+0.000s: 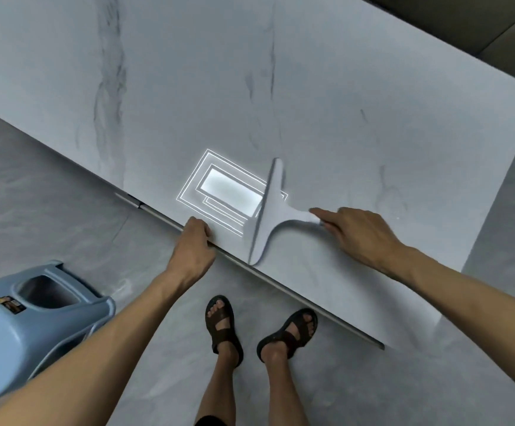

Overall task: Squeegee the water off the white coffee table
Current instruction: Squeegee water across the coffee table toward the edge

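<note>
Here, 1 white squeegee: T-shaped, lying flat on the white, grey-veined counter, near its front edge. The blade runs away from that edge and the handle points to the person's right.

The right grip has its fingers closed round the end of the handle, forefinger laid straight along the top; the thumb is hidden.

The left grip has its fingers curled over the counter's front edge, near the blade's closer tip, and holds only that edge.

1 bright rectangular light reflection on the counter top, meeting the blade's left side.

Below the edge, 2 feet in brown sandals on a grey floor.

1 pale blue plastic stool, left of the left forearm.
</note>
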Motion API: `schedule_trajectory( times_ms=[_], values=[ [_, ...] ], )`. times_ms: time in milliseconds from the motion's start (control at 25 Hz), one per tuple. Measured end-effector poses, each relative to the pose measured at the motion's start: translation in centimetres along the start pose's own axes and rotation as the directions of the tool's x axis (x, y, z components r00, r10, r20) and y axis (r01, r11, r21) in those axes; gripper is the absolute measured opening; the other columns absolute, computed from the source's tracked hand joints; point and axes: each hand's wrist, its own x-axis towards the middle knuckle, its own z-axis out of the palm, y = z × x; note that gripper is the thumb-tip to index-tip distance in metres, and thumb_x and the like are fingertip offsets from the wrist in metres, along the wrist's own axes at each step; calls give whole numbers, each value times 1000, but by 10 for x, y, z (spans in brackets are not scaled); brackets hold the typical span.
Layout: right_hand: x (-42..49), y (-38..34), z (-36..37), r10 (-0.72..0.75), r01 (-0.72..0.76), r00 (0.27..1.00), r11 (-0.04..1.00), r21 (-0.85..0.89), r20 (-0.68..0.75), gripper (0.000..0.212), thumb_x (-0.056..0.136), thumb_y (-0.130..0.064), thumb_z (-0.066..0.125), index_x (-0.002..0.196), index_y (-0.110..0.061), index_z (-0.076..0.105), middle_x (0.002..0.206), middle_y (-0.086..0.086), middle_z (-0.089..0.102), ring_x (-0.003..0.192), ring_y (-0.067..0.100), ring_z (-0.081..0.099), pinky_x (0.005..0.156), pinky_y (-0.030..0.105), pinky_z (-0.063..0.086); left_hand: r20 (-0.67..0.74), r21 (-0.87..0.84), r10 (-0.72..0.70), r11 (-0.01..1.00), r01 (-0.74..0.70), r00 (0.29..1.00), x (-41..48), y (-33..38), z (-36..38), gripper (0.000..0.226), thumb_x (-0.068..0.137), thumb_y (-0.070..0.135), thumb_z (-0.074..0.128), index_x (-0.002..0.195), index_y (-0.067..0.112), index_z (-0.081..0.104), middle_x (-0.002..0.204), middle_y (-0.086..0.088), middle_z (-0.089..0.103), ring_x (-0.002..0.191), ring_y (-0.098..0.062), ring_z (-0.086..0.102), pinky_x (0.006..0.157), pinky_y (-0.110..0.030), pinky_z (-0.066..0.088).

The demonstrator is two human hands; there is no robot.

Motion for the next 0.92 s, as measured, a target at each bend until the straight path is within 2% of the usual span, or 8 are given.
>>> schedule_trajectory(
  times_ms=[80,160,280,360,440,560,720,920],
  values=[
    [-36,40,-6,89,-91,995,995,-41,-44,41,99,-46,21,136,-51,37,76,-8,49,72,23,56,60,31,37,65,83,22,996,-28,998,5,10,12,24,73,-4,49,94,7,47,118,-18,46,101,-31,50,80,-41,49],
    [-71,76,-14,180,-184,982,980,-79,-57,44,97,-48,20,136,-49,41,74,-11,47,74,23,59,59,31,37,141,167,-42,986,19,989,10,16,18,31,76,-3,46,106,0,47,139,-33,30,131,-47,30,106,-55,35],
    [-107,97,-27,255,-257,966,959,-117,-27,55,92,-56,12,136,-48,43,69,-16,41,72,22,60,56,32,43,201,202,-105,977,64,974,13,23,17,36,78,-1,44,114,-3,43,147,-41,13,140,-52,10,114,-57,24],
    [-112,86,-30,246,-249,968,963,-105,-46,59,89,-59,6,136,-50,41,71,-17,42,72,21,61,54,31,41,168,200,-104,977,70,980,12,27,17,35,78,-2,44,112,-5,44,142,-42,20,136,-52,19,112,-55,27],
    [-101,60,-22,177,-180,983,982,-62,-50,57,92,-59,4,138,-50,36,80,-14,50,75,19,61,56,30,39,68,181,-42,983,29,997,8,30,19,26,75,-6,43,101,-5,48,124,-35,40,114,-45,39,99,-49,38],
    [-67,9,5,32,-31,999,999,-29,10,41,102,-40,26,142,-50,24,96,-5,56,80,24,61,62,33,45,-39,106,72,992,-67,997,-3,34,25,16,73,-9,44,84,2,48,101,-19,49,86,-32,45,72,-36,36],
    [-54,-23,34,-39,42,991,999,-28,125,58,99,-18,42,146,-46,24,98,1,53,74,27,57,60,33,47,-7,120,211,971,-209,977,-17,45,43,20,72,-11,47,88,0,50,98,-17,47,84,-33,48,70,-37,38],
    [-109,42,31,34,-9,989,985,-170,147,60,96,-15,41,146,-43,25,99,1,56,78,26,60,63,35,49,64,263,312,911,-318,948,-30,66,71,19,71,-3,51,90,0,51,105,-18,43,84,-33,45,69,-34,33]
  ],
)
